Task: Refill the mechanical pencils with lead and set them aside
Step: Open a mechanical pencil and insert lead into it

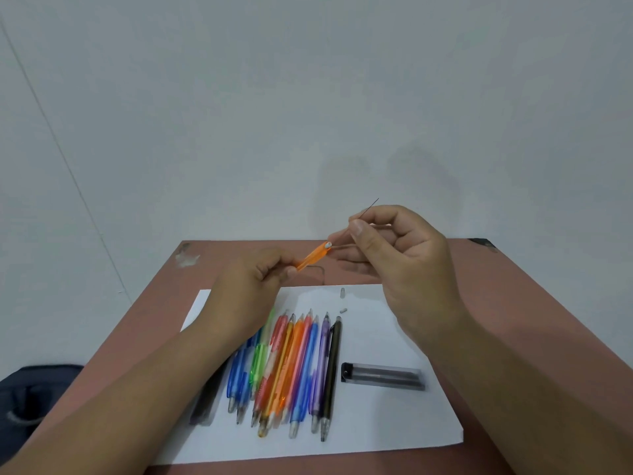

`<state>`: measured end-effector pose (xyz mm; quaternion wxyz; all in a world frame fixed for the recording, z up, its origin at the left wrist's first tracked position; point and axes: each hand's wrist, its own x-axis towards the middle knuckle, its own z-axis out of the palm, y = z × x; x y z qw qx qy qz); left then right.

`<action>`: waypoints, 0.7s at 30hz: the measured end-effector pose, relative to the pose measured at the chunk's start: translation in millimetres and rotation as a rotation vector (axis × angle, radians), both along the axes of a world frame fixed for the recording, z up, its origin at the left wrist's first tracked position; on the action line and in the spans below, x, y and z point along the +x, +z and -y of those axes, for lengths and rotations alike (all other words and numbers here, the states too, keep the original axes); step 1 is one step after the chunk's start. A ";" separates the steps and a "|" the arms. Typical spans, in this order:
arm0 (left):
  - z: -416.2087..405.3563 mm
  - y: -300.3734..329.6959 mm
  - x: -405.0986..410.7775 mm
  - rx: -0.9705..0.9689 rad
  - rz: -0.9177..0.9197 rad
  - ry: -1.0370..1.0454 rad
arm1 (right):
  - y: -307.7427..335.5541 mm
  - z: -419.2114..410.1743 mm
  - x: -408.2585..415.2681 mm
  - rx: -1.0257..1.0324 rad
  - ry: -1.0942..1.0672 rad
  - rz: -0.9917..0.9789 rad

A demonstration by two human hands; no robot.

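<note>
two hands work: left hand (253, 286) grips an orange pencil (313, 256), right hand (400, 258) pinches a thin lead (371, 205).

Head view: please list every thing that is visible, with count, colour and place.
orange pencil: one, held above the table's far part, its open end toward the right hand.
lead: one, thin and dark, pinched in the right hand.
row of pencils: about a dozen, exact count unclear; blue, green, red, orange, pink, purple, black; on the paper.
lead case: one, clear and dark, on the paper right of the row.
small caps: two, whitish, on the paper beyond the row.
paper: one white sheet, on the table.
table: one, reddish brown.
dark bag: one, lower left.
left hand: holds the orange pencil.
right hand: pinches the lead.
</note>
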<state>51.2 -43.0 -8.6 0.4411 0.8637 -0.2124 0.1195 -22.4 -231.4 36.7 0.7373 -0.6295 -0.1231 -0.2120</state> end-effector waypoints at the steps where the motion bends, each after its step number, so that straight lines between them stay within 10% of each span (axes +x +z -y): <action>1: -0.7 -0.2 -0.2 0.000 0.009 -0.009 | -0.4 0.1 -0.1 -0.007 0.004 0.008; 21: -7.4 -9.4 7.4 -0.042 0.149 -0.072 | -10.3 -0.9 0.2 -0.365 -0.054 0.419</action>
